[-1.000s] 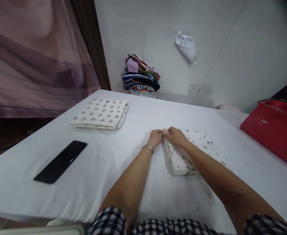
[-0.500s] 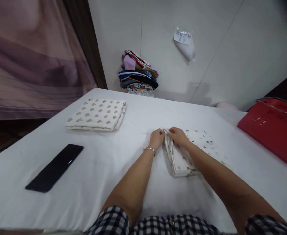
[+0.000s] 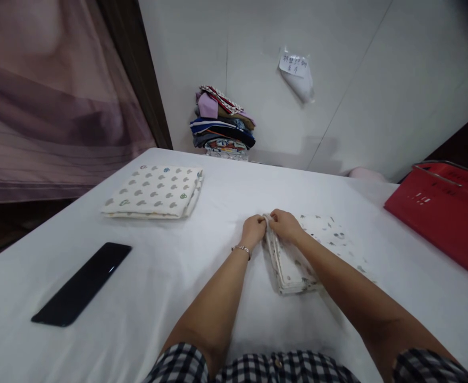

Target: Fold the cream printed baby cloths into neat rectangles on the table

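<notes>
A white cloth with small printed figures (image 3: 293,268) lies folded in layers on the white-covered table. At its far left corner my left hand (image 3: 253,230) is closed, pinching the cloth's edge. Right beside it my right hand (image 3: 285,224) is closed too, with thumb and fingers on the same corner. The corner is bunched up a little between both hands. My right forearm hides part of the cloth, whose thinner right portion lies flat beyond the arm.
On the left lies another folded cloth (image 3: 156,191) with grey mushroom-like prints. A black phone-like slab (image 3: 82,284) rests nearer me. A red basket (image 3: 445,213) stands at the right edge. Behind the table (image 3: 186,324) a pile of folded clothes (image 3: 222,125) rises against the wall.
The view has shifted slightly. Both hands stay at the same corner of the cloth, with only slight finger movement.
</notes>
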`<state>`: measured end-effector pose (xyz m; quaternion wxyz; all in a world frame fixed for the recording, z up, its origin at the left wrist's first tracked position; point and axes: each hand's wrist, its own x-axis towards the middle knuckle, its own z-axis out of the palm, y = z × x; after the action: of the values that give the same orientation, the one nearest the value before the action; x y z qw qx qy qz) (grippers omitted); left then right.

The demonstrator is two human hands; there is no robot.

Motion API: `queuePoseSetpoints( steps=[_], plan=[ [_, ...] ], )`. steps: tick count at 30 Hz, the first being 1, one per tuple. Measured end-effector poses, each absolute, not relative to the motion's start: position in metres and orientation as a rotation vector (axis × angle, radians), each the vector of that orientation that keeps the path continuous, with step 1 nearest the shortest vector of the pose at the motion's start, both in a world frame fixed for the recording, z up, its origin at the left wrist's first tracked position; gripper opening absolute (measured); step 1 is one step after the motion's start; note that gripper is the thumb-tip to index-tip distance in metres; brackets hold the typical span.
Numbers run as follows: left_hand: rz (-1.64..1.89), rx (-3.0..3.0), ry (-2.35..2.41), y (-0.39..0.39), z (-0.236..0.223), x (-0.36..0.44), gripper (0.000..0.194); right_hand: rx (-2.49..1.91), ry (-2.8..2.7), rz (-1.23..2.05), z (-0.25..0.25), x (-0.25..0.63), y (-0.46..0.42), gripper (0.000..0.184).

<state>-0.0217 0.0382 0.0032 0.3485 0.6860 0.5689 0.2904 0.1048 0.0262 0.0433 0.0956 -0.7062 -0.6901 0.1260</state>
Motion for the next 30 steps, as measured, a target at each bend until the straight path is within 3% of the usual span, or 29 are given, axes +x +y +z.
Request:
queuePoseSetpoints(
  steps=[4,12,30],
  plan=[
    [0.808,1.681,1.49,0.038,0.004,-0.021,0.025,-2.217,-2.264,0.217,0.055,0.09,0.026,0.03],
    [0.766,1.76,1.431,0.041,-0.003,-0.022,0.029,-2.241,-2.493,-0.019,0.055,0.077,0.037,0.026],
    [0.481,2.01,1.529,0.027,0.01,-0.017,0.035,-2.293,-2.484,0.071,0.071,0.082,0.055,0.028]
  ],
)
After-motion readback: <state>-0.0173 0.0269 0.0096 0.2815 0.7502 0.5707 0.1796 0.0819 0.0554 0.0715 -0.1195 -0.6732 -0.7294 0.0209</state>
